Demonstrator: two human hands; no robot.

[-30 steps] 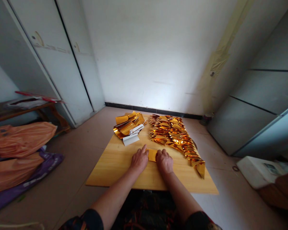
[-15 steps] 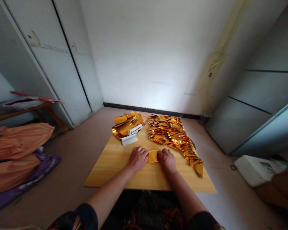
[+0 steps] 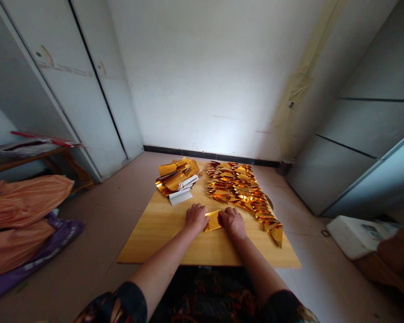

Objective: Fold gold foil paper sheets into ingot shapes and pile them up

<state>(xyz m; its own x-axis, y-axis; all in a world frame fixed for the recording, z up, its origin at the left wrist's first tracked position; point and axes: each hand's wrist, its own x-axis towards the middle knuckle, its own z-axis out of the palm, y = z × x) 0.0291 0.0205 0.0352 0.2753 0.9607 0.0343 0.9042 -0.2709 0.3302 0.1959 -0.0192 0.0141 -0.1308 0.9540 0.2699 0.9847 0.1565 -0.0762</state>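
Observation:
A small folded sheet of gold foil paper (image 3: pixel 213 221) lies on the wooden board (image 3: pixel 148 246) between my hands. My left hand (image 3: pixel 196 218) grips its left end, with fingers curled and the thumb at the paper's edge. At the right end, my right hand (image 3: pixel 234 223) has its fingers bent down over the paper; the fingertips are partly hidden. Beyond my left hand sits a loose pile of gold foil sheets (image 3: pixel 175 179), some showing white backs (image 3: pixel 181 197). Rows of folded gold foil pieces (image 3: pixel 235 184) spread across the board's right side, overlapping down to a pointed one (image 3: pixel 276 234).
A grey cabinet (image 3: pixel 74 89) stands at the left and a grey fridge-like unit (image 3: pixel 343 148) at the right. Orange and purple bags (image 3: pixel 23 206) lie at the left. A white box (image 3: pixel 353 235) is on the floor at the right. The wall rises behind the board.
My left hand has shifted slightly right and turned more upright. The foil paper between my hands is now tilted, its left end nearer to me. The view has shifted a little.

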